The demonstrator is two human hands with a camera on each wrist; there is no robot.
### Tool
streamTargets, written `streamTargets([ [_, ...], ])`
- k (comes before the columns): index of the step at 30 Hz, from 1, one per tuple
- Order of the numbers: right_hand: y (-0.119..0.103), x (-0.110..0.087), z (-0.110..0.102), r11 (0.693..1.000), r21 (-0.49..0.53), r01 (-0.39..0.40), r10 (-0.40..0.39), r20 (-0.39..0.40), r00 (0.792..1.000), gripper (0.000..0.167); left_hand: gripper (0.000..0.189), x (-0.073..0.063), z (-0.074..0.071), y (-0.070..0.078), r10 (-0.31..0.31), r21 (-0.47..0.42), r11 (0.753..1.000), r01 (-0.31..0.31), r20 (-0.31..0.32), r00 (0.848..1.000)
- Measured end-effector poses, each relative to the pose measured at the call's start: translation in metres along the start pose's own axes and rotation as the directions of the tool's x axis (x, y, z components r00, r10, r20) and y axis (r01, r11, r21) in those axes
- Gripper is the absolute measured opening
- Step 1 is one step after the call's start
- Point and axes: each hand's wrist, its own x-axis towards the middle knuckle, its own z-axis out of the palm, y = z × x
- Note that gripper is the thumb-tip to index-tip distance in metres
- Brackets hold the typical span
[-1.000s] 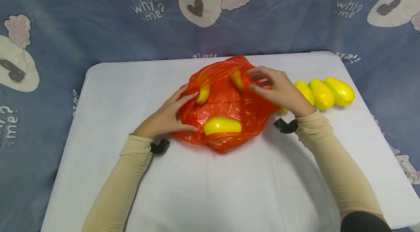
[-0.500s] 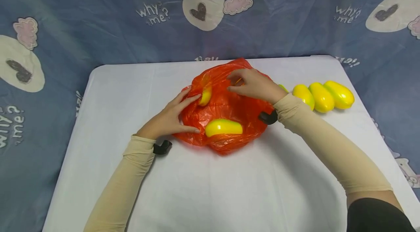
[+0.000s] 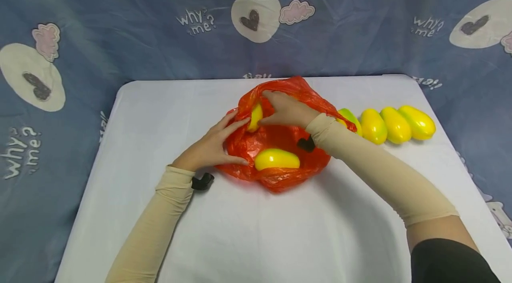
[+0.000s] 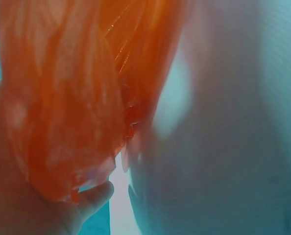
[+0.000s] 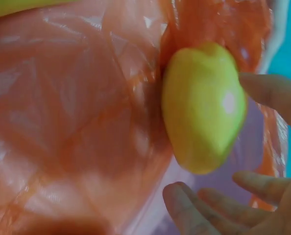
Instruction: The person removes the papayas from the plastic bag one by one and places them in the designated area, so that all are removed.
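A thin red plastic bag [image 3: 280, 181] lies opened out mid-table with yellow mangoes inside. One mango [image 3: 277, 159] rests near the bag's front rim. Another mango [image 3: 255, 117] stands at its left side, partly covered by plastic. My left hand [image 3: 210, 147] spreads its fingers against the bag's left side; the left wrist view has plastic [image 4: 62, 98] lying between hand and camera. Over the bag's back half, my right hand [image 3: 286, 109] reaches left beside the left mango. Seen from the right wrist, its fingers stand apart around a yellow-green mango [image 5: 204, 107]; whether they touch it I cannot tell.
Right of the bag, several mangoes [image 3: 396, 125] line up on the white tablecloth [image 3: 256, 238]. The nearest, a greener mango [image 3: 349, 118], is partly hidden by the bag's edge and my right sleeve [image 3: 376, 167]. A blue printed curtain [image 3: 152, 52] hangs behind the table.
My right hand has moved left from the bag's right edge, across it to the left mango. The bag's right rim has slumped outward. My left hand keeps its place on the bag.
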Motion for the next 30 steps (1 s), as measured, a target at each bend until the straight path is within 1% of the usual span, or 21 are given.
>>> streamTargets([
  [2,-0.003,0.005,0.003,1.0,-0.012,-0.018,0.018,0.005,1.0,0.094,0.11,0.0,0.001,0.0,0.005,0.004,1.0,-0.005,0.001,1.0],
  [3,-0.004,0.007,0.005,1.0,-0.019,-0.022,0.022,0.003,1.0,0.094,0.11,0.0,0.001,0.0,0.005,0.007,1.0,-0.005,0.001,1.0],
  [6,-0.005,0.013,0.01,0.999,-0.022,-0.028,0.028,-0.002,1.0,0.087,0.11,0.0,0.001,0.001,0.011,0.012,1.0,-0.011,-0.001,1.0],
  [9,-0.005,0.018,0.015,0.999,0.005,-0.033,0.033,-0.001,0.999,0.08,0.11,0.0,0.0,0.002,0.008,0.015,1.0,-0.008,-0.006,1.0],
  [13,-0.006,0.024,0.021,0.998,0.057,-0.039,0.037,0.024,0.999,0.079,0.11,-0.001,-0.001,0.003,0.006,0.013,1.0,-0.006,-0.009,1.0],
  [15,-0.007,0.026,0.024,0.997,0.073,-0.034,0.032,0.032,0.999,0.076,0.11,-0.002,-0.001,0.003,0.001,0.012,1.0,-0.001,-0.011,1.0],
  [20,-0.006,0.027,0.028,0.996,0.092,-0.018,0.016,0.02,1.0,0.066,0.11,-0.003,-0.002,0.004,-0.007,0.012,1.0,0.007,-0.015,1.0],
  [27,-0.003,0.024,0.027,0.99,0.142,-0.002,0.003,-0.005,1.0,0.065,0.11,-0.003,-0.003,0.003,0.001,0.02,1.0,-0.001,-0.016,1.0],
  [30,-0.001,0.022,0.025,0.989,0.147,0.011,-0.008,-0.016,1.0,0.065,0.11,-0.003,-0.003,0.003,0.0,0.018,1.0,0.0,-0.018,1.0],
])
